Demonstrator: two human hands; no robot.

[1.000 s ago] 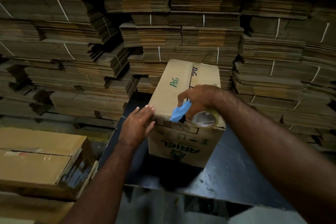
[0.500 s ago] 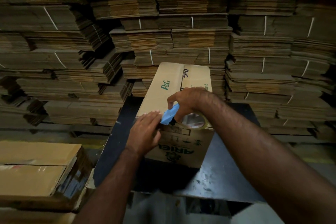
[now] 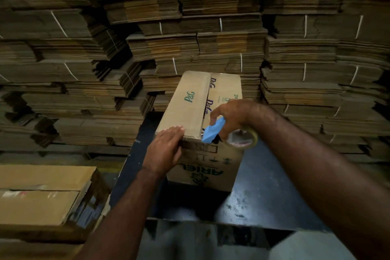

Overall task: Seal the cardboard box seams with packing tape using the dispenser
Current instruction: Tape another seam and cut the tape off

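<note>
A brown cardboard box [image 3: 187,103] printed with P&G and ARIEL stands on a dark metal table [image 3: 263,192]. Its top flaps are closed, with the centre seam running away from me. My right hand [image 3: 232,115] grips a blue tape dispenser [image 3: 212,131] with a clear tape roll [image 3: 242,138], its blue head at the near end of the seam on the box's top front edge. My left hand [image 3: 166,148] lies flat, fingers together, against the box's near left top corner and front face.
Tied bundles of flattened cardboard [image 3: 190,38] are stacked high behind and on both sides of the table. Another closed cardboard box [image 3: 42,194] sits low at the left. The table's front edge [image 3: 211,224] is close to me.
The dispenser has lifted from the front face up to the top edge at the seam. My left hand has slid up and flattened on the box's near left corner. The camera moved closer.
</note>
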